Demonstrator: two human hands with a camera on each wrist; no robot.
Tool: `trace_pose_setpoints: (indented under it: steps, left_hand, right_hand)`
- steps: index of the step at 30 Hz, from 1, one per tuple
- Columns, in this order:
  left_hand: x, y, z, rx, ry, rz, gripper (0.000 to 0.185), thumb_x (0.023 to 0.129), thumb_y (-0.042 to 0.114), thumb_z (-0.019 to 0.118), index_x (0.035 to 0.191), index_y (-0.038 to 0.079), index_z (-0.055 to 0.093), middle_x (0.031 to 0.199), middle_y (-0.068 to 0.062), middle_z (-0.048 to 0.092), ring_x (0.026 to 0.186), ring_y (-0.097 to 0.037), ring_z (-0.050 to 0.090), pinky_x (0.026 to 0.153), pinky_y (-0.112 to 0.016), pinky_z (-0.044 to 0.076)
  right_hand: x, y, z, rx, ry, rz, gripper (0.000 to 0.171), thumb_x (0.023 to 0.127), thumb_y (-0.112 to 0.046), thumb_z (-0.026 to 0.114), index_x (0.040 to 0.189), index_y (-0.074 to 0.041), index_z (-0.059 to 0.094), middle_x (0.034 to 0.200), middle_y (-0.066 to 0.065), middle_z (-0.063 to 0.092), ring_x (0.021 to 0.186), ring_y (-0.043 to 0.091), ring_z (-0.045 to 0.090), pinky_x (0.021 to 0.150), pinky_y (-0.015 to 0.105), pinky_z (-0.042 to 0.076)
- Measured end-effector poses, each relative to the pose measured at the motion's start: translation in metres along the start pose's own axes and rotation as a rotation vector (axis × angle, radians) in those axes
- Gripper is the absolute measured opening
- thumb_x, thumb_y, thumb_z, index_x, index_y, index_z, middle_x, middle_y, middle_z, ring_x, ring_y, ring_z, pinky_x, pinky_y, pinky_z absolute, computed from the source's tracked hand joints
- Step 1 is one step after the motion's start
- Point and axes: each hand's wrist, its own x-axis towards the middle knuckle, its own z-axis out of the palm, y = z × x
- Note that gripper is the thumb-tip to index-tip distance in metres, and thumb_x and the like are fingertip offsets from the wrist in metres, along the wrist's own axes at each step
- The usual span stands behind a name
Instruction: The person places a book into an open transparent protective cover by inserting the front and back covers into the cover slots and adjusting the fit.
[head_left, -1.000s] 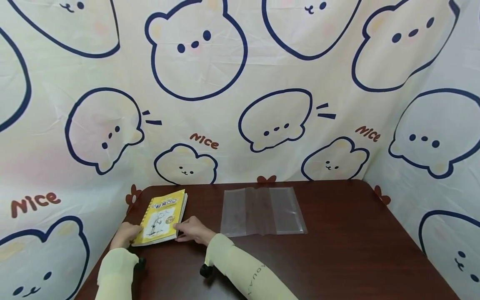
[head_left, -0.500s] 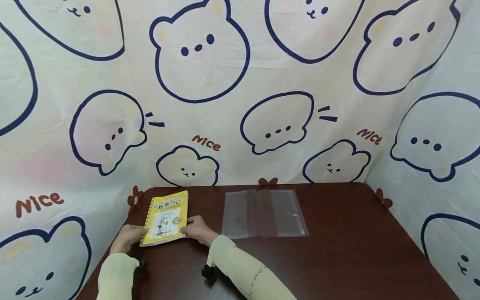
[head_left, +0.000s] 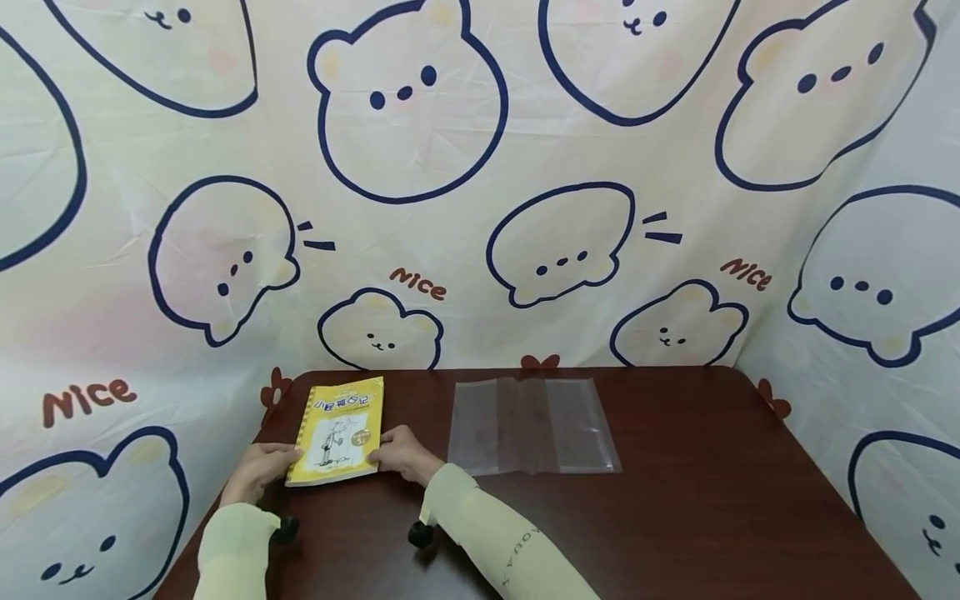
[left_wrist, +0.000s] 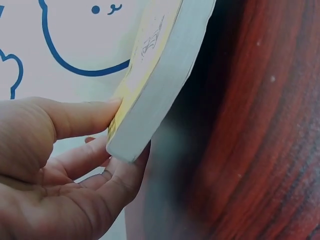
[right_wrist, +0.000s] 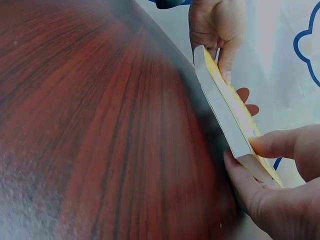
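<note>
Dark wooden tabletop (head_left: pixel 675 500) carries everything. Near left, the left hand (head_left: pixel 257 471) and right hand (head_left: pixel 401 454) each pinch a near corner of the yellow book (head_left: pixel 337 431), thumb above, fingers beneath; judged so, it is barely lifted, still closed. Wrist views alone show that tilted page edge. Farther right lies the clear plastic cover (head_left: pixel 532 427), untouched.
</note>
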Motion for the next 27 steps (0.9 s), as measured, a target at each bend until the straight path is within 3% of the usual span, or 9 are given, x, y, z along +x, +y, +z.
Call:
trace_pose_setpoints:
  steps: [6,11,14,19,27]
  left_hand:
    - [0.002,0.009,0.006,-0.003,0.003,0.055,0.055,0.1,0.023,0.063,0.132,-0.02,0.052,0.117,-0.034,0.061,0.096,-0.034,0.063,0.087,-0.05,0.05]
    - [0.002,0.016,0.008,-0.019,0.007,0.07,0.053,0.1,0.021,0.062,0.132,-0.02,0.053,0.115,-0.034,0.063,0.095,-0.033,0.064,0.09,-0.054,0.048]
    - [0.0,0.021,0.01,-0.03,0.022,0.082,0.05,0.1,0.019,0.063,0.129,-0.02,0.055,0.112,-0.032,0.064,0.089,-0.029,0.065,0.085,-0.049,0.05]
    - [0.0,0.029,0.015,-0.027,0.036,0.087,0.05,0.099,0.02,0.064,0.128,-0.02,0.056,0.111,-0.032,0.063,0.086,-0.027,0.066,0.08,-0.044,0.052]
    - [0.001,0.038,0.027,-0.054,0.045,0.065,0.05,0.1,0.021,0.065,0.13,-0.018,0.056,0.118,-0.033,0.062,0.09,-0.029,0.065,0.083,-0.045,0.051]
  right_hand:
    - [0.004,0.003,-0.014,0.019,-0.02,-0.017,0.026,0.087,0.009,0.07,0.113,0.008,0.067,0.092,0.013,0.072,0.087,0.027,0.075,0.077,0.039,0.061]
    - [0.006,0.0,-0.022,0.024,-0.032,-0.028,0.029,0.087,0.008,0.07,0.116,0.008,0.066,0.094,0.013,0.072,0.089,0.027,0.075,0.078,0.038,0.061]
    - [0.006,-0.006,-0.027,0.016,-0.034,-0.026,0.03,0.087,0.008,0.071,0.117,0.009,0.066,0.095,0.014,0.072,0.09,0.027,0.075,0.079,0.038,0.061]
    - [0.005,-0.012,-0.038,-0.001,-0.042,-0.012,0.031,0.087,0.006,0.072,0.118,0.008,0.067,0.096,0.013,0.073,0.09,0.026,0.075,0.079,0.037,0.061]
    - [0.008,-0.013,-0.058,-0.019,-0.057,-0.041,0.032,0.087,0.002,0.074,0.118,0.008,0.067,0.096,0.013,0.075,0.091,0.025,0.076,0.079,0.037,0.061]
